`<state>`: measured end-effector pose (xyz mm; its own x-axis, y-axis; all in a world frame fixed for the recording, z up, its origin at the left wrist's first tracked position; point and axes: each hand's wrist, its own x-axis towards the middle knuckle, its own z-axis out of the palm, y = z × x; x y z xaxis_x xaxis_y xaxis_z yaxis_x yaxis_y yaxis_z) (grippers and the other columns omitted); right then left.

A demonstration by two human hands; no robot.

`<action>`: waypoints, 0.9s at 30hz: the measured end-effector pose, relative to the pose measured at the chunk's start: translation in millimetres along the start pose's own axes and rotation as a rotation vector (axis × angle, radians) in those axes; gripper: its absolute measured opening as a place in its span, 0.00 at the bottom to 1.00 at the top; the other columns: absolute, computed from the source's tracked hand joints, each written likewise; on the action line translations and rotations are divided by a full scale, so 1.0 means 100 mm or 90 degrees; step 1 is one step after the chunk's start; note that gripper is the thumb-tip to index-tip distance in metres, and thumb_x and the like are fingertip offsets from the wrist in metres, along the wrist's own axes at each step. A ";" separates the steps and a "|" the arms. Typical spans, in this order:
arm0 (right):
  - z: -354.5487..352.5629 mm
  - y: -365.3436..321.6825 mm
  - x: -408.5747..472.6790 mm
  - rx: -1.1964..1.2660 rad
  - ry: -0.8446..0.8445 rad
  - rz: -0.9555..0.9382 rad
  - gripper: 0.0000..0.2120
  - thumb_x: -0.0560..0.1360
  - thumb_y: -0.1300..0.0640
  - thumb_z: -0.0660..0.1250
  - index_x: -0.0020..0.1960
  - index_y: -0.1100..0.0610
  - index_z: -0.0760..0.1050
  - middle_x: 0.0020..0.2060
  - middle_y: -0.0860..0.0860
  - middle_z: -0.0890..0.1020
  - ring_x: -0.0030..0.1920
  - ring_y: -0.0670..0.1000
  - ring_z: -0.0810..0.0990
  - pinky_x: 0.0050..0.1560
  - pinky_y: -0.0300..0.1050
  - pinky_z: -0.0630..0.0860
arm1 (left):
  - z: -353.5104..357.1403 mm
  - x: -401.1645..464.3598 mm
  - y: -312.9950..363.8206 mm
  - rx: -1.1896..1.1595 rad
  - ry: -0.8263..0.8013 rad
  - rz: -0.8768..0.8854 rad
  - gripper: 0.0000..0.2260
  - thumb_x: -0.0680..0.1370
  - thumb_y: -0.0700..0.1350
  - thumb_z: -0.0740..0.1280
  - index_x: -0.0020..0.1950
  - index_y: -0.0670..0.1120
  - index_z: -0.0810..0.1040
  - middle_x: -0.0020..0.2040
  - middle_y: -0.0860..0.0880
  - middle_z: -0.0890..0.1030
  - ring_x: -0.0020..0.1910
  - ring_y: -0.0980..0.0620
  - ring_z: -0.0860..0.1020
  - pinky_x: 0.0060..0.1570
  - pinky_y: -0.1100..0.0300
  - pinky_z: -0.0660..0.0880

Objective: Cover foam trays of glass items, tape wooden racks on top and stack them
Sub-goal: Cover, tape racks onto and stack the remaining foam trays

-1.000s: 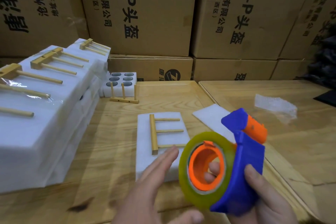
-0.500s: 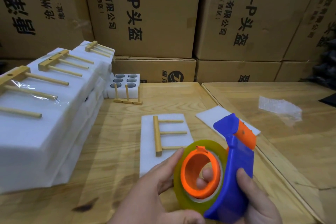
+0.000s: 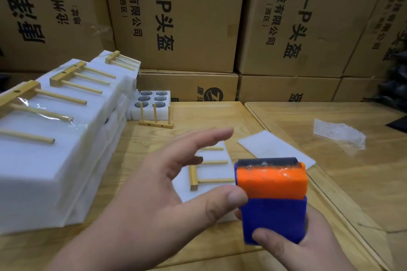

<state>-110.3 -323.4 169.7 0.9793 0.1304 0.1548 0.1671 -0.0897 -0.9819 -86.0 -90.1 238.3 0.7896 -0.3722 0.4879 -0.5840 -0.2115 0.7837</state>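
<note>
My right hand (image 3: pixel 301 246) grips a blue and orange tape dispenser (image 3: pixel 272 200), turned so its cutter end faces me. My left hand (image 3: pixel 158 193) hovers open beside it, thumb touching the dispenser's left edge, fingers spread. Behind the hands lies a covered white foam tray (image 3: pixel 220 169) with a wooden rack (image 3: pixel 204 175) flat on top. Further back stands an uncovered foam tray (image 3: pixel 152 100) holding several glass items, with another wooden rack (image 3: pixel 156 119) upright in front of it. A stack of taped trays with racks (image 3: pixel 55 138) fills the left.
A loose white foam sheet (image 3: pixel 275 149) lies right of the covered tray. A crumpled piece of clear plastic (image 3: pixel 339 132) rests on the adjoining wooden table at right. Cardboard boxes (image 3: pixel 176 17) wall off the back.
The dispenser has turned from side-on to cutter end facing me and moved right. My left hand came off the tape roll and opened beside it.
</note>
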 end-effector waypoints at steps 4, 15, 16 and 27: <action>0.05 -0.08 0.00 -0.011 -0.033 -0.021 0.28 0.53 0.49 0.83 0.53 0.37 0.83 0.45 0.50 0.88 0.43 0.48 0.87 0.39 0.32 0.78 | -0.03 0.16 0.15 0.122 -0.044 0.048 0.26 0.68 0.66 0.73 0.66 0.68 0.76 0.65 0.67 0.77 0.68 0.64 0.73 0.63 0.67 0.72; 0.01 -0.04 -0.02 -0.104 -0.095 -0.010 0.34 0.62 0.50 0.82 0.63 0.31 0.75 0.57 0.43 0.85 0.59 0.44 0.83 0.53 0.31 0.76 | 0.01 0.25 0.13 0.163 -0.219 -0.050 0.23 0.67 0.73 0.67 0.61 0.72 0.76 0.57 0.70 0.80 0.60 0.70 0.75 0.60 0.60 0.72; -0.01 -0.02 -0.02 -0.117 -0.089 -0.014 0.34 0.62 0.49 0.82 0.64 0.30 0.75 0.58 0.42 0.85 0.60 0.44 0.83 0.55 0.33 0.77 | 0.01 0.25 0.13 0.155 -0.215 -0.048 0.23 0.67 0.72 0.67 0.61 0.71 0.77 0.56 0.70 0.80 0.59 0.70 0.76 0.59 0.60 0.73; -0.02 -0.01 -0.02 -0.210 -0.065 0.004 0.39 0.59 0.36 0.83 0.67 0.30 0.72 0.66 0.42 0.80 0.70 0.44 0.75 0.70 0.56 0.72 | -0.09 0.29 -0.01 -0.009 -0.233 -0.102 0.13 0.71 0.62 0.71 0.54 0.65 0.84 0.48 0.62 0.86 0.51 0.65 0.82 0.49 0.71 0.75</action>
<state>-112.0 -325.5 170.5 0.9669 0.2248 0.1209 0.2051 -0.4024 -0.8922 -60.3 -92.3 255.3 0.7494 -0.6338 0.1916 -0.4541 -0.2813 0.8454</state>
